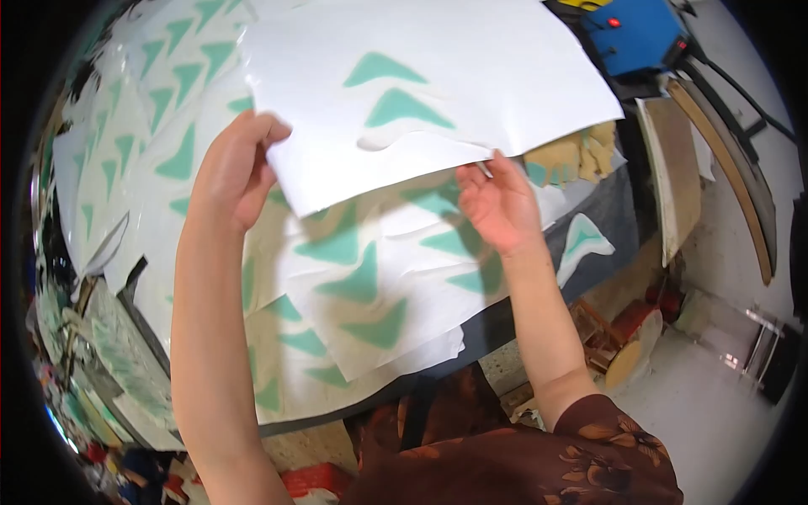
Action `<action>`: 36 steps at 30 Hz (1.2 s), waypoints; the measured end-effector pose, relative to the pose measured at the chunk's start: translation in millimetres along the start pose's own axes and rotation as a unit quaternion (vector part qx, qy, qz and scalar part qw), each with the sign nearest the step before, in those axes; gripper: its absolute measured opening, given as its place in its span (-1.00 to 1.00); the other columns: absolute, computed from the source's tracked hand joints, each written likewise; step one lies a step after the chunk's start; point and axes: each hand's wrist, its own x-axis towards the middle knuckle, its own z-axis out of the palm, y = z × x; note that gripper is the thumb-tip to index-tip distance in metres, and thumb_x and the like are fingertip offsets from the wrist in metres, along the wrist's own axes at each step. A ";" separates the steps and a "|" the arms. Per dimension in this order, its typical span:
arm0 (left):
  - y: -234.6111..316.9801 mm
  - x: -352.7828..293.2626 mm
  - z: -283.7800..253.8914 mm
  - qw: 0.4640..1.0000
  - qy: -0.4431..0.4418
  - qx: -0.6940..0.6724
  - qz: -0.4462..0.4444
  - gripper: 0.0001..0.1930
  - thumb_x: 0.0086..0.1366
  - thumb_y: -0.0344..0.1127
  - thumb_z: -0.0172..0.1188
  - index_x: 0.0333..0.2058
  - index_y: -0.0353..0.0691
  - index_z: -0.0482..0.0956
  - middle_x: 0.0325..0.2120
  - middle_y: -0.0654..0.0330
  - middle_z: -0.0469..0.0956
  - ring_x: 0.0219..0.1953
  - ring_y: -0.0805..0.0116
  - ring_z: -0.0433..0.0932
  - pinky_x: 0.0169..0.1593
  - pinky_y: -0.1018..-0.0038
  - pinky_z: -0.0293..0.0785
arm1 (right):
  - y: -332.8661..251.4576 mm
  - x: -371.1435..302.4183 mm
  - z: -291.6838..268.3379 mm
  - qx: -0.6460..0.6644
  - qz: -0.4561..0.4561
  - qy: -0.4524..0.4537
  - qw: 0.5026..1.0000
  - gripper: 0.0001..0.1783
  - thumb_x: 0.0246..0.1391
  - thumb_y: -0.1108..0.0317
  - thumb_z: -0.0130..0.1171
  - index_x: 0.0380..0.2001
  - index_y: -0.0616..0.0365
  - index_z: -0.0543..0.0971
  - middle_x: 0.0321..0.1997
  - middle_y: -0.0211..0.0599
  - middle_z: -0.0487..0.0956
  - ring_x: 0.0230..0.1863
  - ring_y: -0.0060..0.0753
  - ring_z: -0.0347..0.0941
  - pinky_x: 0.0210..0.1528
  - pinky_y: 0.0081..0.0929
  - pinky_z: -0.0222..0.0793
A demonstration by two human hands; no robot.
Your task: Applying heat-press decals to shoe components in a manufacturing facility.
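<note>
A large white sheet (pixel 522 76) is raised over the table and tilted. It bears green, curved triangular shapes (pixel 410 110), and a pale curved flap or cut edge lies just below the nearer shape. My left hand (pixel 231 168) is closed on the sheet's left edge, thumb across the top. At the near edge, my right hand (pixel 509 206) pinches the sheet between thumb and fingers, the other fingers loosely curled. A small pale sliver shows by those fingertips, too small to name. Under the raised sheet lie more white sheets with green shapes (pixel 374 324).
Sheets with green shapes (pixel 181 84) overlap across the table's left side. A loose white-edged green piece (pixel 583 240) rests on the dark table surface (pixel 619 206) at right. Beyond are yellowish scraps (pixel 576 156), a blue machine (pixel 637 35) and a leaning board (pixel 671 177). A wooden stool (pixel 602 337) stands below.
</note>
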 end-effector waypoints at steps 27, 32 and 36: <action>-64.1 -50.3 18.0 0.999 -0.030 0.014 0.018 -0.54 0.24 -0.41 0.18 0.11 -0.32 0.33 -0.02 0.11 0.49 -0.01 0.24 0.50 0.08 0.35 0.45 | -89.4 -94.4 36.0 -0.639 -0.214 -0.001 0.739 -0.78 0.11 0.47 0.13 -0.14 0.21 0.53 -0.23 -0.45 0.53 -0.21 -0.64 0.43 -0.08 -0.65 0.34; -63.4 -58.8 16.3 0.998 -0.014 0.050 0.022 -0.50 0.23 -0.43 0.16 0.15 -0.32 0.29 0.02 0.12 0.45 0.05 0.27 0.45 0.13 0.37 0.38 | -45.8 13.7 76.6 -0.729 -0.221 -0.113 0.638 -0.72 0.03 0.40 0.13 -0.14 0.17 0.53 -0.15 -0.38 0.53 -0.17 -0.53 0.41 -0.05 -0.56 0.33; -67.8 -57.9 15.3 1.000 0.002 0.007 0.007 -0.51 0.25 -0.41 0.15 0.14 -0.38 0.29 0.03 0.07 0.44 0.05 0.26 0.45 0.12 0.38 0.39 | -32.4 77.1 82.5 -0.776 -0.179 -0.083 0.599 -0.70 0.03 0.39 0.11 -0.12 0.16 0.52 -0.16 -0.35 0.52 -0.17 -0.51 0.40 -0.06 -0.54 0.33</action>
